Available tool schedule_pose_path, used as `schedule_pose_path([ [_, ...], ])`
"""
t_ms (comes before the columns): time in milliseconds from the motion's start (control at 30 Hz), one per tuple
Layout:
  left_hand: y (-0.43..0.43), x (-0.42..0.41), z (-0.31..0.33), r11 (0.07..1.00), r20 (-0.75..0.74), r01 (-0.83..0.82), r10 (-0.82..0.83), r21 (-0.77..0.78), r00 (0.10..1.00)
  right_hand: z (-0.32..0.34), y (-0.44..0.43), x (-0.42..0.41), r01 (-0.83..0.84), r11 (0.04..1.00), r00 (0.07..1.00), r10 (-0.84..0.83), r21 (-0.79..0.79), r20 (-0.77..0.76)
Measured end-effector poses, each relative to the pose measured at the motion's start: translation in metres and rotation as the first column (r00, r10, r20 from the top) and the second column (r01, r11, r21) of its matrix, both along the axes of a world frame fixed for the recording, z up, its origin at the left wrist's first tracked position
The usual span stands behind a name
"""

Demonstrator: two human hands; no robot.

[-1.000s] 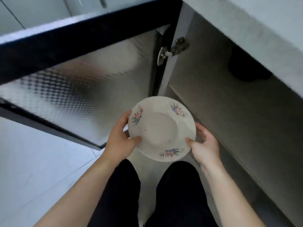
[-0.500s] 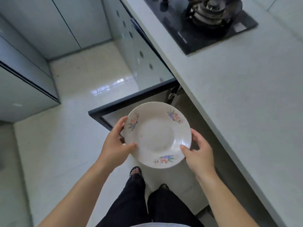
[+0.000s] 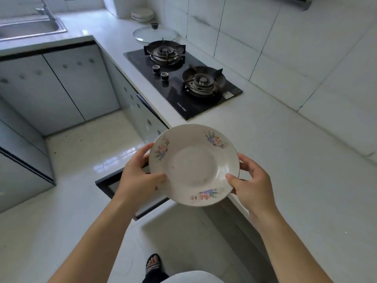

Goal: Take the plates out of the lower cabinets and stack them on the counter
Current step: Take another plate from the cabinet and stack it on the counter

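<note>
A white plate with flower prints is held level in the air, over the front edge of the white counter. My left hand grips its left rim, thumb on top. On the right rim sits my right hand, also thumb on top. Below the plate the lower cabinet door stands open toward the floor. A stack of white plates rests far back on the counter near the wall.
A black two-burner gas hob is set in the counter ahead of the plate. A glass lid lies beyond it. A steel sink with a tap is at the far left. Shut cabinet doors line the left side.
I have risen from a crouch at the open cabinet to standing. The plate came up with both hands from cabinet level to counter height and moved slightly right over the counter edge.
</note>
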State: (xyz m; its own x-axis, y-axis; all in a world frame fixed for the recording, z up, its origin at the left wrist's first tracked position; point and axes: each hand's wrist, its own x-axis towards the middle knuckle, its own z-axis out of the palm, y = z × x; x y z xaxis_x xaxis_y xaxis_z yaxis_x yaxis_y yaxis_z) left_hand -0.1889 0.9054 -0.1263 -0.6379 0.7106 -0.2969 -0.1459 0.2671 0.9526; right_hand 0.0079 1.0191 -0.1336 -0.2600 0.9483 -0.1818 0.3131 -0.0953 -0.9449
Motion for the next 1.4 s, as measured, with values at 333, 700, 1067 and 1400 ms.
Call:
schedule_pose_path([
  [333, 0.032, 0.056, 0.029, 0.985, 0.036, 0.080, -0.086, 0.154, 0.996, 0.043, 0.014, 0.065, 0.070, 0.988, 0.997, -0.067, 0.141, -0.029],
  [700, -0.032, 0.020, 0.038, 0.972, 0.059, -0.187, 0.181, 0.142, 0.982, 0.041, 0.002, 0.007, -0.185, 0.978, 0.981, 0.189, 0.094, -0.036],
  [1067, -0.178, -0.100, 0.052, 0.828, 0.045, -0.542, 0.541, 0.144, 0.840, 0.049, -0.089, -0.184, -0.552, 0.831, 0.828, 0.556, 0.061, -0.080],
  [1400, -0.344, -0.210, 0.045, 0.689, -0.037, -0.716, 0.723, 0.113, 0.690, 0.034, -0.233, -0.349, -0.749, 0.659, 0.660, 0.732, -0.070, -0.169],
])
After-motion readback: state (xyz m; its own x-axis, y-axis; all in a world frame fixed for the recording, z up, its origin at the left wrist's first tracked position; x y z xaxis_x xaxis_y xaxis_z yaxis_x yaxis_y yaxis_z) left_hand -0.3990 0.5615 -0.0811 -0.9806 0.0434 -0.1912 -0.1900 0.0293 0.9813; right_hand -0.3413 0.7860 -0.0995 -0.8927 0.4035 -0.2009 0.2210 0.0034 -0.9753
